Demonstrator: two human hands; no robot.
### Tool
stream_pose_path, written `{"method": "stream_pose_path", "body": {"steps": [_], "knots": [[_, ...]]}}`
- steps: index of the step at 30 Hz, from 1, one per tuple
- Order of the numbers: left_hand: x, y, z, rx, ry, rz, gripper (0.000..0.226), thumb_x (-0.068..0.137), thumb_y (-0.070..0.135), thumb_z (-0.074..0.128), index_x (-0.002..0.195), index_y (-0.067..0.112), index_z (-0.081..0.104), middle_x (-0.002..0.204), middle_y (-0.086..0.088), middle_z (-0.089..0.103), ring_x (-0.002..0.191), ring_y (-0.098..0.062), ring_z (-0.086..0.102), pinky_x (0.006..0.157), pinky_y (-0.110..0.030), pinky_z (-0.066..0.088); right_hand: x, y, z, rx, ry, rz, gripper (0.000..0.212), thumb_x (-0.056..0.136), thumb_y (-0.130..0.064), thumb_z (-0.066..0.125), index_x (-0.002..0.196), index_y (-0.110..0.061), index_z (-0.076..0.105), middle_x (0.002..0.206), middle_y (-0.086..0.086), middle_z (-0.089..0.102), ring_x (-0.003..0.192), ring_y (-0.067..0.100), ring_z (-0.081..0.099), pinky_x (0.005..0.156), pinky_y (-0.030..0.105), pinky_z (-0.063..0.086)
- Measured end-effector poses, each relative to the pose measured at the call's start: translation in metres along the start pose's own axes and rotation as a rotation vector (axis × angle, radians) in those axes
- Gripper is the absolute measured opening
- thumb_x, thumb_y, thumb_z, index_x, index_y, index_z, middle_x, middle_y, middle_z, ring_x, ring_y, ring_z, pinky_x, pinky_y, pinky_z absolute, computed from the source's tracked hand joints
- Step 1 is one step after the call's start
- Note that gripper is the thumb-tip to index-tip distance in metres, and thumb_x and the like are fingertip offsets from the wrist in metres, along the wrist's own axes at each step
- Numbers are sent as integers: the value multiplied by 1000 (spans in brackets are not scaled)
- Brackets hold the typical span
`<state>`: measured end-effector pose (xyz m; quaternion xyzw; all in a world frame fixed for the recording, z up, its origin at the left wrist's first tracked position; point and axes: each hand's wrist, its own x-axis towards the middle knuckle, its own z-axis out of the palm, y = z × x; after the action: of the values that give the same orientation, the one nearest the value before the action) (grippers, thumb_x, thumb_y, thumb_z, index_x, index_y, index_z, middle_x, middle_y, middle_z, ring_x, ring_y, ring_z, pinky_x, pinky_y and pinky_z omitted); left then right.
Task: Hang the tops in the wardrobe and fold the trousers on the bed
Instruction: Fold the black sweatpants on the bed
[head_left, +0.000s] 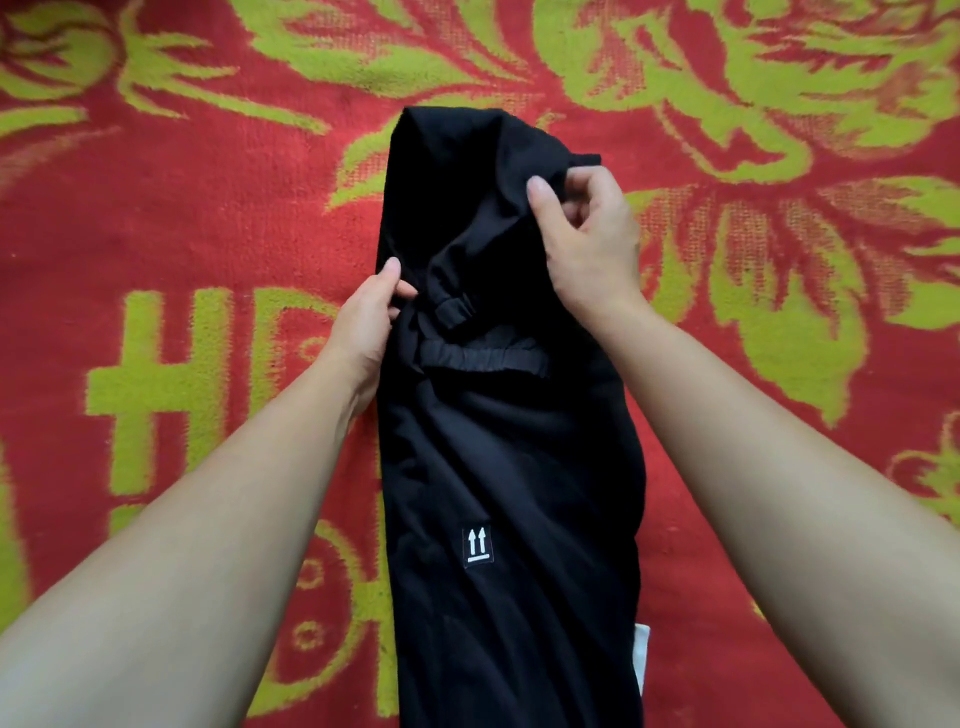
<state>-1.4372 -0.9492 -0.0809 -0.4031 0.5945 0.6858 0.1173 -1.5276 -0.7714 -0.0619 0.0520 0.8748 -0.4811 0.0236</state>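
Slippage is our worry. Our left fingers (390, 270) grip the edge of the black trousers (509, 447), and our right fingers (537, 193) pinch a bunched fold just beyond. The cloth trails from both toward us along the bed (208, 208). Uneven pulls could skew the fold or drop a layer.

black trousers (511, 441) | folded lengthwise, far end doubled back | flat on red-green bedcover (208, 208) | white arrow label

Trousers (498, 441) in left grip (371, 312) and right grip (587, 244): plain black. Patch (477, 545), near side of left grip: black, white twin arrows over bar. Bed cover (208, 208) around: red, yellow-green floral.
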Motion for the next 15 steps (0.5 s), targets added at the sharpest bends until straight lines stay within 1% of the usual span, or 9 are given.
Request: {"method": "stream_pose_path", "body": {"steps": [1, 3, 5, 6, 8, 9, 11, 13, 15], "knots": [[0, 0, 0, -17, 6, -1, 39, 100, 46, 46, 73, 19, 55, 45, 13, 52, 37, -2, 47, 40, -9, 37, 2, -4, 1, -4, -44, 12, 23, 93, -47, 61, 84, -26, 56, 64, -14, 52, 61, 0, 49, 66, 23, 40], [-2, 0, 1, -38, 4, 1, 41, 102, 43, 44, 72, 18, 55, 43, 12, 52, 36, -2, 46, 39, -9, 36, 4, -5, 0, -209, -223, 143, 50, 94, -65, 44, 70, -22, 52, 65, -9, 50, 66, 13, 50, 66, 31, 36], [-4, -1, 2, -55, 13, -6, 39, 102, 43, 44, 74, 18, 55, 44, 12, 53, 36, -3, 47, 39, -10, 37, -1, 2, -7, -461, -359, 294, 70, 92, -77, 25, 73, -15, 54, 76, 0, 55, 75, 24, 50, 68, 35, 33], [-5, 0, 2, -59, 16, -13, 38, 102, 43, 45, 76, 18, 54, 44, 12, 53, 37, -3, 48, 39, -10, 38, -6, 6, -11, -523, -360, 307, 73, 91, -78, 22, 73, -14, 53, 79, 2, 57, 73, 25, 51, 63, 36, 32], [-6, 3, 2, -37, 8, -16, 38, 99, 48, 48, 78, 18, 55, 46, 12, 55, 38, -3, 50, 40, -10, 38, -14, 11, -20, -514, -332, 267, 70, 92, -76, 27, 66, -14, 46, 72, 0, 55, 64, 19, 49, 55, 35, 30], [-8, 4, 1, -7, -2, -5, 39, 96, 53, 51, 79, 19, 56, 49, 12, 57, 41, -3, 52, 42, -11, 39, -18, 12, -23, -456, -319, 250, 65, 93, -74, 33, 64, -16, 41, 68, -2, 52, 62, 17, 48, 54, 35, 31], [-11, 1, 1, 92, -26, 59, 41, 84, 61, 64, 79, 21, 62, 63, 7, 62, 55, -6, 55, 55, -15, 44, -23, 13, -27, -320, -304, 221, 55, 93, -66, 46, 67, -18, 40, 68, -2, 48, 64, 18, 47, 60, 37, 36], [-15, -6, 2, 185, -12, 136, 32, 74, 53, 79, 78, 22, 69, 74, 0, 55, 68, -12, 51, 66, -25, 43, -27, 12, -28, -208, -321, 218, 47, 93, -61, 52, 74, -19, 46, 72, 1, 50, 67, 18, 48, 64, 38, 40], [-19, -7, 4, 191, 47, 154, 17, 73, 35, 85, 76, 23, 73, 75, -1, 55, 70, -13, 52, 70, -29, 45, -31, 13, -27, -79, -364, 265, 41, 95, -54, 54, 73, -20, 48, 71, -2, 51, 64, 16, 48, 61, 33, 39]]}}
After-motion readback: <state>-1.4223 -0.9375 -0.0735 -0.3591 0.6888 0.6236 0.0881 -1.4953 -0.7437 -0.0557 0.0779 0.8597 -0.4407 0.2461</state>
